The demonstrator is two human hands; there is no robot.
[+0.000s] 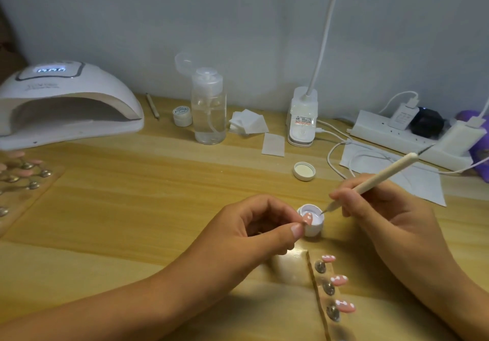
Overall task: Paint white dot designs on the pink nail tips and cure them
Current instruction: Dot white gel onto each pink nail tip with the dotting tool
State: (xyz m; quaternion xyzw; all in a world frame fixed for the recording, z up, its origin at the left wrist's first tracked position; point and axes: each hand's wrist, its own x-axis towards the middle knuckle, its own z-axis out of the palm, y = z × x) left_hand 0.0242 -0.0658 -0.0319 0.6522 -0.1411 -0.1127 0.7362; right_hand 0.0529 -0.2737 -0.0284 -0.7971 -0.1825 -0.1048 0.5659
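Already three tips point(339, 280) bear dots; left hand point(254, 225) pinches a fourth tip point(307, 218), right hand point(383, 208) grips the pen point(383, 174); curing remains.

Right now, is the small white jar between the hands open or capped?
Open: the jar shows its paint surface, the dotting tool tip sits at its mouth, and a white cap lies apart behind it.

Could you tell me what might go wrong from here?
The left hand pinches a dotted pink nail tip just over the small open white gel jar; its dots might smear on the rim. The right hand, holding the cream dotting pen, is near three dotted pink tips on the clear stand, which a wrist could smudge.
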